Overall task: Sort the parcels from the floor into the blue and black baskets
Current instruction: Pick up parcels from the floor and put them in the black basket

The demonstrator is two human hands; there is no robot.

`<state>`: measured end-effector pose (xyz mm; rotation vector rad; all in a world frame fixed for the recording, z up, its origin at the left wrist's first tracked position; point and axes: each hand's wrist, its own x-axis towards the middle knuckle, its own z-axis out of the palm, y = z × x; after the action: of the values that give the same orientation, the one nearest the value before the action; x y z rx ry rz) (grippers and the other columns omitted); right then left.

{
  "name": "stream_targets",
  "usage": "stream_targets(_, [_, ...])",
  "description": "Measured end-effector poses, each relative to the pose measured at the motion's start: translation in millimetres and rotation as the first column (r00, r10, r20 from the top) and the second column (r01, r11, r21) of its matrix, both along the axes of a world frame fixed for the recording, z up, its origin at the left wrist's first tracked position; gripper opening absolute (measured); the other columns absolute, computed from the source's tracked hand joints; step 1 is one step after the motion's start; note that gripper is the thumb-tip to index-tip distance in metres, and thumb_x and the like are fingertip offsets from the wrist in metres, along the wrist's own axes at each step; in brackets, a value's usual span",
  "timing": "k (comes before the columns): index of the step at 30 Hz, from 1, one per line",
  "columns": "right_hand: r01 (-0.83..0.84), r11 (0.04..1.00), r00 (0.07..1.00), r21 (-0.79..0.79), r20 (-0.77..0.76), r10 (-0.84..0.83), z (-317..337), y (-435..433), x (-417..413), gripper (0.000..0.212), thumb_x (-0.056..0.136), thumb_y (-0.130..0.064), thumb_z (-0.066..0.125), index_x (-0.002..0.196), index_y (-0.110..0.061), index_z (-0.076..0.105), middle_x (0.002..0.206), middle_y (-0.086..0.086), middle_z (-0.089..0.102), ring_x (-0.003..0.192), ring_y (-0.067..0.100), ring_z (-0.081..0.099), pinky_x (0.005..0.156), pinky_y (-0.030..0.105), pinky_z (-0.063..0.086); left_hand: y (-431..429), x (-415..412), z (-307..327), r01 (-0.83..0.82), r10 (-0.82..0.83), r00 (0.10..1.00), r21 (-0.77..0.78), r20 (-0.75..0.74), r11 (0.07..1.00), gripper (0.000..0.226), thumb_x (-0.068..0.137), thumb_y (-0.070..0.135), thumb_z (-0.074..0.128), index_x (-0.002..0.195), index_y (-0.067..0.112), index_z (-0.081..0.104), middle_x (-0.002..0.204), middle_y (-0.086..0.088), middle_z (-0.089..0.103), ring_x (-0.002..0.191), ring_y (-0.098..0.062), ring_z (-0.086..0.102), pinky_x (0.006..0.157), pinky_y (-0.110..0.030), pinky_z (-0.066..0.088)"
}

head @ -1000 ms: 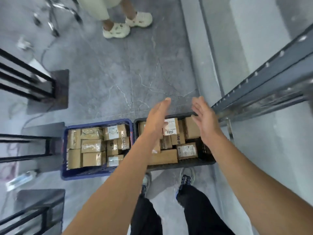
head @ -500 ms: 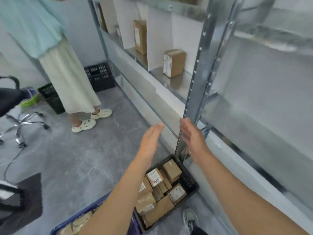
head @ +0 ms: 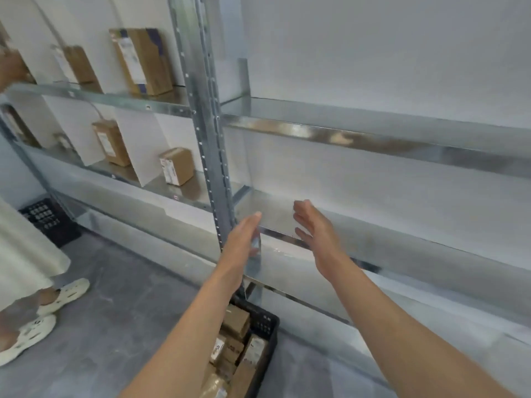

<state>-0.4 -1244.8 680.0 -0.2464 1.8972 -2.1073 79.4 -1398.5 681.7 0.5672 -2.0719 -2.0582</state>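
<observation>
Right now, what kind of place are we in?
Probably a parcel storeroom or sorting room: tall metal shelving holds labelled cardboard boxes, and a black basket on the floor is packed with parcels.

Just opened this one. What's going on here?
A person stands facing a metal shelf rack with both arms stretched out and nothing in either hand. The left hand and right hand are open, palms turned toward each other, in front of a lower shelf. Under the arms, the black basket on the floor is packed with parcels. A second person stands at the left.
</observation>
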Motion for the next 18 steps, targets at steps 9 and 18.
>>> stream_targets(9, [0.29, 0.954, 0.957, -0.079, 0.004, -0.291, 25, 181, 32, 0.038, 0.107, -0.052, 0.05, 0.135, -0.029, 0.061, 0.147, -0.011, 0.058, 0.135, 0.008, 0.055, 0.12, 0.042, 0.042, 164, -27, 19, 0.233, -0.232, 0.972, 0.042, -0.036, 0.971, 0.033, 0.103, 0.054, 0.053, 0.122, 0.03, 0.066, 0.129, 0.008, 0.067, 0.122, -0.012, 0.062, 0.104, -0.045, 0.051])
stream_targets(18, [0.593, 0.804, 0.805, -0.039, 0.001, -0.593, 9, 361, 101, 0.062, 0.101, -0.059, 0.05, 0.149, -0.02, 0.054, 0.15, -0.007, 0.056, 0.136, 0.01, 0.053, 0.12, 0.042, 0.042, 351, -14, 6, 0.537, -0.537, 0.843, 0.064, -0.009, 0.841, 0.039, 0.103, 0.054, 0.054, 0.128, 0.027, 0.066, 0.131, 0.006, 0.067, 0.121, -0.014, 0.063, 0.097, -0.041, 0.053])
